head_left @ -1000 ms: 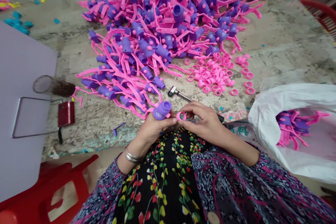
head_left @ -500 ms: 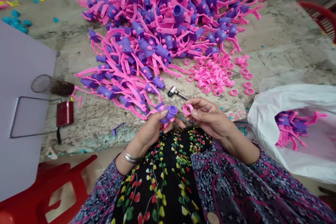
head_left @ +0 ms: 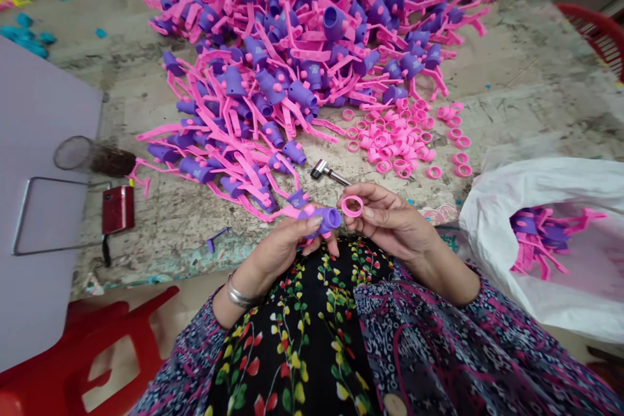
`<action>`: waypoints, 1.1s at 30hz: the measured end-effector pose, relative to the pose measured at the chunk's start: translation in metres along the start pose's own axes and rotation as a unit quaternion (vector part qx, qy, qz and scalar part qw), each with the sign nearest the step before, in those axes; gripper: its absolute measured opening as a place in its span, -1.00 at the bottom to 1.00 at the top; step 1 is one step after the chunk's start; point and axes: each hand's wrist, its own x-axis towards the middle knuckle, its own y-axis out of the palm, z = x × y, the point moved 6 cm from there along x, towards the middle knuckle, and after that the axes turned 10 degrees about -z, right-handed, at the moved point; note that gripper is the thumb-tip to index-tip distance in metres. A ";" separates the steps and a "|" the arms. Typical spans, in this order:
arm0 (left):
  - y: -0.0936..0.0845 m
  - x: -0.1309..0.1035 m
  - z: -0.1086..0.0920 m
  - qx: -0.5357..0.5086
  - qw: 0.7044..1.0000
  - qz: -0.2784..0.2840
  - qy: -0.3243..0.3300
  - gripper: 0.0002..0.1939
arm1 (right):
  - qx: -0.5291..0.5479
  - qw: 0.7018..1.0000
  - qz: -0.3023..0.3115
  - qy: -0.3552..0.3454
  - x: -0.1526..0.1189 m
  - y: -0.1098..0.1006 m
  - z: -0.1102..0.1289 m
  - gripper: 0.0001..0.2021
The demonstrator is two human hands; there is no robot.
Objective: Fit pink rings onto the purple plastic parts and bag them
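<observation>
Between its thumb and fingers my left hand [head_left: 287,240] grips a purple and pink plastic part [head_left: 327,220], its round open end turned right. My right hand [head_left: 390,218] pinches a pink ring [head_left: 351,206] just right of that open end; a small gap seems to separate them. Beyond my hands lies a large pile of purple and pink parts [head_left: 273,88]. Many loose pink rings [head_left: 392,136] are heaped to its right. A metal tool [head_left: 329,172] lies behind my right hand, its near end hidden.
A white sack [head_left: 492,208] with similar parts inside stands at the right. On the left are a lying glass [head_left: 78,155], a dark red box [head_left: 117,209], a wire handle and a pale panel [head_left: 39,143]. A red stool [head_left: 141,331] is below the table edge.
The purple part has moved right and slightly down, its open end now nearer the ring. The ring is turned more face-on. The camera view has shifted slightly.
</observation>
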 end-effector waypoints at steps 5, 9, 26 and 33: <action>-0.001 0.001 0.000 -0.011 1.000 0.011 0.007 -0.67 | 0.011 1.000 0.021 -0.010 -0.002 0.001 0.001 -0.72; -0.002 0.001 0.002 -0.012 1.000 0.012 0.008 -0.65 | 0.002 1.000 -0.003 -0.025 -0.002 -0.002 0.002 -0.78; -0.003 0.000 0.005 0.006 1.000 0.016 0.009 -0.66 | -0.050 0.997 -0.007 -0.053 -0.001 -0.003 0.002 -0.76; -0.003 0.001 0.008 0.011 1.000 0.018 0.006 -0.68 | -0.066 0.995 -0.007 -0.076 0.000 -0.001 0.006 -0.77</action>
